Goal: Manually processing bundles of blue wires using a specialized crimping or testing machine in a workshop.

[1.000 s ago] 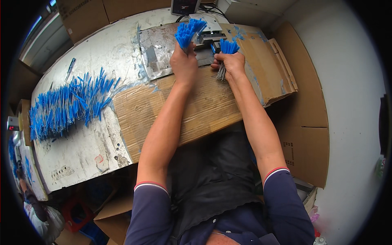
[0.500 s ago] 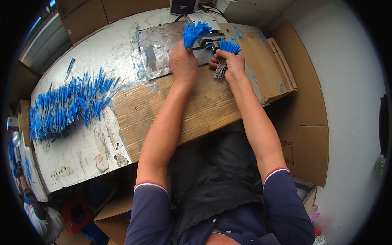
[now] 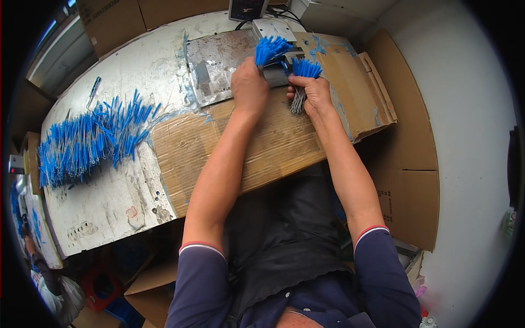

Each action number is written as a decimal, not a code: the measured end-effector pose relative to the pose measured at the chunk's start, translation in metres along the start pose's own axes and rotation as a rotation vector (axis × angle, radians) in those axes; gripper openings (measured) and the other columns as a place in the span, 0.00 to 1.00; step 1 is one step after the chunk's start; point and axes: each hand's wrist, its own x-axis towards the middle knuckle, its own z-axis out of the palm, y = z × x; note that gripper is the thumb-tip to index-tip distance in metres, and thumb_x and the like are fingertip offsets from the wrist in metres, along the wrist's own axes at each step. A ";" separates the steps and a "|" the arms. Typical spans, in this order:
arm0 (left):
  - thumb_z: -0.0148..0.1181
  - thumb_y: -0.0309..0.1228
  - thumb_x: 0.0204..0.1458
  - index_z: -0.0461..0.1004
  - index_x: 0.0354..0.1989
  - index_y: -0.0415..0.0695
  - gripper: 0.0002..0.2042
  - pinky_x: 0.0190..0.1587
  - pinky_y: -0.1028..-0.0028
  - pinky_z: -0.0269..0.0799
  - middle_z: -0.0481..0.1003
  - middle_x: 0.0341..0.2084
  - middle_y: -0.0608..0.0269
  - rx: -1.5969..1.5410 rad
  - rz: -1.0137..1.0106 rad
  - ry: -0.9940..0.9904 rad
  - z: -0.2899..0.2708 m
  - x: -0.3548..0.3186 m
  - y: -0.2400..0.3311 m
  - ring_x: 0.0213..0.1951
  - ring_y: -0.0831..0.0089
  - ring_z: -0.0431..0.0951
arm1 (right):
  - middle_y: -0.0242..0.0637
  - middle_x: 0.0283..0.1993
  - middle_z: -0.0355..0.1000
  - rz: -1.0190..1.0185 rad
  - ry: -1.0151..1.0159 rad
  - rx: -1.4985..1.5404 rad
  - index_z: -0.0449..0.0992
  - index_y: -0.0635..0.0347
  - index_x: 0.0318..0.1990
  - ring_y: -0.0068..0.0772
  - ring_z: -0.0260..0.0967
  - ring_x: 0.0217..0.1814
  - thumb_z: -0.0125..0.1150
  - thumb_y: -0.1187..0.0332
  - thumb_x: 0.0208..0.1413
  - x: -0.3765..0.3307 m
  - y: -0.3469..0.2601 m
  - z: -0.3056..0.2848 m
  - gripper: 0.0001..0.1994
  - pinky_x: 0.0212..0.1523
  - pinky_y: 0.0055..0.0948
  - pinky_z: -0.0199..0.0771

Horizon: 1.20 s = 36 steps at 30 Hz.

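Note:
My left hand (image 3: 250,85) is closed round a bundle of thin wires with blue ends (image 3: 272,48), the blue tips fanning out above the fist. Close on its right, my right hand (image 3: 311,92) grips a second bundle of blue-ended wires (image 3: 306,68); its bare grey wire ends hang below the fingers. A small dark metal device (image 3: 296,53) shows partly behind the two bundles; the rest of it is hidden. On the left of the table lies a wide pile of the same blue-ended wires (image 3: 93,139), some with tiny looped ends.
A worn metal plate (image 3: 216,52) lies under the device. Flattened cardboard (image 3: 219,147) covers the table's front edge, and a cardboard box (image 3: 355,82) stands at right. A pen (image 3: 94,90) lies beyond the pile. A small screen unit (image 3: 247,10) with cables stands at the back.
Both hands have moved slightly toward me with their bundles, the left one also a little to the right. The pile has not moved.

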 end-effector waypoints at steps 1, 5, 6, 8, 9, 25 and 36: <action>0.61 0.27 0.55 0.72 0.36 0.40 0.06 0.37 0.50 0.69 0.77 0.29 0.45 0.000 0.000 0.000 -0.001 0.000 0.000 0.34 0.42 0.78 | 0.43 0.26 0.76 -0.011 0.006 -0.007 0.78 0.72 0.31 0.33 0.74 0.20 0.68 0.82 0.47 -0.001 -0.001 0.000 0.05 0.18 0.31 0.80; 0.59 0.23 0.51 0.73 0.35 0.40 0.04 0.39 0.52 0.70 0.77 0.30 0.46 0.053 0.027 -0.042 -0.004 -0.001 0.009 0.36 0.44 0.78 | 0.41 0.26 0.76 -0.052 0.036 -0.054 0.79 0.70 0.31 0.30 0.73 0.20 0.68 0.82 0.47 0.003 -0.001 -0.004 0.04 0.15 0.27 0.76; 0.58 0.21 0.50 0.73 0.35 0.40 0.04 0.40 0.53 0.71 0.77 0.30 0.46 0.096 0.049 -0.068 -0.004 -0.001 0.009 0.36 0.44 0.78 | 0.41 0.26 0.76 -0.052 0.036 -0.054 0.79 0.70 0.31 0.30 0.73 0.20 0.68 0.82 0.47 0.003 -0.001 -0.003 0.04 0.15 0.27 0.76; 0.57 0.20 0.49 0.73 0.34 0.40 0.05 0.41 0.53 0.72 0.77 0.31 0.46 0.113 0.084 -0.069 -0.005 -0.001 0.009 0.37 0.45 0.78 | 0.40 0.26 0.76 -0.052 0.071 -0.107 0.79 0.69 0.30 0.30 0.73 0.20 0.68 0.82 0.48 0.004 0.000 -0.001 0.03 0.15 0.27 0.76; 0.56 0.20 0.48 0.73 0.34 0.40 0.05 0.42 0.54 0.72 0.77 0.31 0.47 0.133 0.119 -0.069 -0.005 -0.001 0.008 0.37 0.46 0.78 | 0.40 0.26 0.76 -0.051 0.071 -0.107 0.79 0.69 0.30 0.30 0.73 0.20 0.68 0.82 0.48 0.003 0.001 0.001 0.03 0.15 0.27 0.76; 0.59 0.23 0.50 0.72 0.34 0.42 0.04 0.39 0.55 0.71 0.75 0.32 0.52 0.101 -0.080 0.066 -0.007 0.002 0.003 0.37 0.49 0.77 | 0.40 0.26 0.74 -0.140 0.146 -0.149 0.74 0.68 0.31 0.29 0.73 0.21 0.66 0.82 0.48 0.013 0.009 0.020 0.05 0.16 0.28 0.78; 0.56 0.22 0.48 0.74 0.34 0.41 0.05 0.44 0.55 0.69 0.77 0.31 0.52 0.089 -0.006 -0.089 -0.010 0.001 0.008 0.39 0.50 0.76 | 0.43 0.27 0.75 -0.062 0.056 0.056 0.75 0.71 0.31 0.34 0.74 0.21 0.66 0.82 0.48 0.009 0.006 0.007 0.05 0.19 0.32 0.82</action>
